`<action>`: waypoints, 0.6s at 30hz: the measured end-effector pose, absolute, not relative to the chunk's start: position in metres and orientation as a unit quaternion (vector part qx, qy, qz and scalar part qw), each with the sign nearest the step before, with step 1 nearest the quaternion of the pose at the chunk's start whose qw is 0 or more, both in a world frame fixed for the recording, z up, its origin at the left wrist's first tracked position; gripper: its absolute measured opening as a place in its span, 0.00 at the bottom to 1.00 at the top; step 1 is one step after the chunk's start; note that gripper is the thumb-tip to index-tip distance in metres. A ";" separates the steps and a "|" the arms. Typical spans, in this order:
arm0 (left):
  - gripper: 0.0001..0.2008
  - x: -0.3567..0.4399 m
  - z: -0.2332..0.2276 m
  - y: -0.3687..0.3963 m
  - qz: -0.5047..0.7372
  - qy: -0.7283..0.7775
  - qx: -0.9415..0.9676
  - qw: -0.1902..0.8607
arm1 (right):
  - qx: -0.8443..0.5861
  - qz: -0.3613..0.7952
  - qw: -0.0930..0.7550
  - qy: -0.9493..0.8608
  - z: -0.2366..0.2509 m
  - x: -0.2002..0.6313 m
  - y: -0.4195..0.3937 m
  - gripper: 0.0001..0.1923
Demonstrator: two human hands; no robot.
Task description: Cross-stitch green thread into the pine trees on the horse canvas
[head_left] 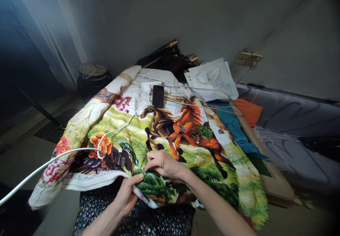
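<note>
Both hands work at the near edge of the embroidery point(148, 129), spread over the lap and the table: the left hand point(126, 196) grips the cloth's hem from below, thumb on top, while the right hand point(164, 164) pinches down on the green stitched patch, though whether it holds a needle I cannot tell. Most of the picture looks filled in, horses and flowers included, while bare gridded cloth shows near the phone point(158, 95). Scissors point(187, 134) and green thread point(205, 131) lie on the horses, and a white cable point(79, 149) crosses the cloth.
</note>
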State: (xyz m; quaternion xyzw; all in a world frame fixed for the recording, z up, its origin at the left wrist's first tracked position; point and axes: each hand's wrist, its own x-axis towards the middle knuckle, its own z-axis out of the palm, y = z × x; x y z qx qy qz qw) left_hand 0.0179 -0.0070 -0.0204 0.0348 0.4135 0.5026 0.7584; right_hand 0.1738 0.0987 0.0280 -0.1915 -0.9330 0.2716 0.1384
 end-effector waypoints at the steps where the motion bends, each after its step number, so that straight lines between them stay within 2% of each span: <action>1: 0.13 0.018 -0.020 -0.007 0.503 0.414 0.033 0.758 | -0.192 0.276 0.140 -0.932 0.027 0.174 0.099 0.12; 18: 0.12 0.016 -0.020 -0.005 0.487 0.410 0.024 0.771 | -0.185 0.316 0.131 -0.921 0.026 0.175 0.104 0.15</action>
